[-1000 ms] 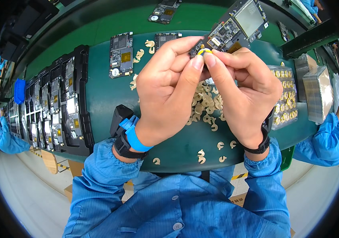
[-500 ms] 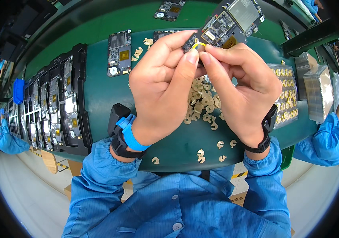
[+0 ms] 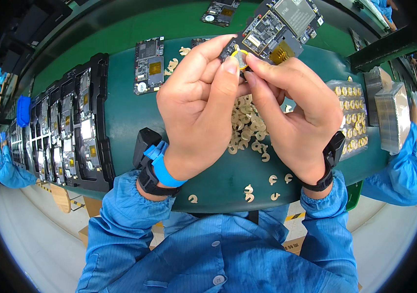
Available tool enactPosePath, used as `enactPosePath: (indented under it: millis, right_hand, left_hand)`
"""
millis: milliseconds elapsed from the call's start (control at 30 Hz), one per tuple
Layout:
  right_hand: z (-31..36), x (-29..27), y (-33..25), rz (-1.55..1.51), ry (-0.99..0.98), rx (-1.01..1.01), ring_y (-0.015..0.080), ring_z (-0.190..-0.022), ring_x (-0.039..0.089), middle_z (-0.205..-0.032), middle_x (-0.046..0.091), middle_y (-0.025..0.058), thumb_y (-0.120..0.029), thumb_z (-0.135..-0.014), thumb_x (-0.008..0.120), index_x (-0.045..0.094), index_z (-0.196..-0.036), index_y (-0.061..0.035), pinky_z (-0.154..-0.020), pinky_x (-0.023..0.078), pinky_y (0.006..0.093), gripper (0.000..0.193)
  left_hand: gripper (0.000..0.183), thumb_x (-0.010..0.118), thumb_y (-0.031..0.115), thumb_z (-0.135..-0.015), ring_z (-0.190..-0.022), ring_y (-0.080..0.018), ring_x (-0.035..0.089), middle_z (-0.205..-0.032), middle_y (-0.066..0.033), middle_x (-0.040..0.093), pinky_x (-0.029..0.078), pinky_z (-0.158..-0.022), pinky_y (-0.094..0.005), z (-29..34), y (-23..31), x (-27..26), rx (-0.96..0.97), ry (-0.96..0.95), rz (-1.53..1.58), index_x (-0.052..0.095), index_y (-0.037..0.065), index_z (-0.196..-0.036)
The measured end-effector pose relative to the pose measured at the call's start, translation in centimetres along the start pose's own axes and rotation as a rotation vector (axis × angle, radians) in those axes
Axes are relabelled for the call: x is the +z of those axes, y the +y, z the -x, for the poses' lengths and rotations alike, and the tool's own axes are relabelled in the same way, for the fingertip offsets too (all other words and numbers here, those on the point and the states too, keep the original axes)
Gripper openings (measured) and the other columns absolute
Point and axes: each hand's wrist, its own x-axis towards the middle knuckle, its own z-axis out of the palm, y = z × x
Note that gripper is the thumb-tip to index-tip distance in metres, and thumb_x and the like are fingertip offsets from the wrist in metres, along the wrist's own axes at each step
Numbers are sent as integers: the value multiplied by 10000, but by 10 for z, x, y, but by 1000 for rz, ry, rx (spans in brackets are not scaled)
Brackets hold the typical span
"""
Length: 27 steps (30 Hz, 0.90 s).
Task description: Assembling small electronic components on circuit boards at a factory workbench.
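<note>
A dark circuit board (image 3: 265,30) with a large silver module tilts up between my hands, above the green table. My left hand (image 3: 196,110) is closed on its near-left corner, the thumb lying on top. A round coin cell (image 3: 240,59) with a yellow rim rests at that corner, its face turned up. My right hand (image 3: 301,110) is closed too, its index fingertip against the cell's right edge and its thumb just below. Beneath my hands lies a pile of small cream C-shaped pieces (image 3: 250,128); the hands hide part of it.
To the right stands a clear tray of coin cells (image 3: 352,115), beside wrapped clear trays (image 3: 393,115). A black rack (image 3: 102,146) of boards lines the left. Another board (image 3: 149,66) lies behind my left hand. Loose C-shaped pieces (image 3: 249,193) dot the table's near edge. Co-workers' blue sleeves (image 3: 396,176) show at both sides.
The coin cell's face has turned into view, where only its yellow rim showed between the thumbs. My right thumb has slid lower, and the board has shifted slightly left.
</note>
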Motion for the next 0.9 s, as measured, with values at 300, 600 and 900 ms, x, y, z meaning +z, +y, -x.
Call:
enactPosePath:
  millis: [300, 600, 900]
  right_hand:
    - [1, 1, 1, 30, 31, -43, 103, -633, 582, -826, 708, 85, 116, -843, 753, 760, -1087, 26, -547, 435, 227, 261]
    - [1, 0, 2, 17, 38, -29, 100, -642, 574, -809, 688, 73, 114, -851, 745, 762, -1101, 23, -550, 425, 223, 266]
    - [0, -1, 2, 11, 29, -29, 94, -641, 569, -801, 681, 66, 118, -853, 735, 762, -1101, 21, -549, 419, 219, 267]
  left_hand:
    - [352, 514, 3, -1048, -1060, -259, 717, -1187, -245, 692, 634, -904, -356, 1, 2, 3, -5, 29, -4, 490, -174, -1351]
    - [333, 525, -58, -1021, -1091, -257, 705, -1219, -258, 673, 639, -903, -329, -1, 1, 0, 29, -5, -36, 495, -192, -1324]
    - [264, 541, -94, -996, -1107, -272, 701, -1310, -265, 617, 648, -886, -303, -2, -1, -1, 51, 10, -68, 551, -220, -1227]
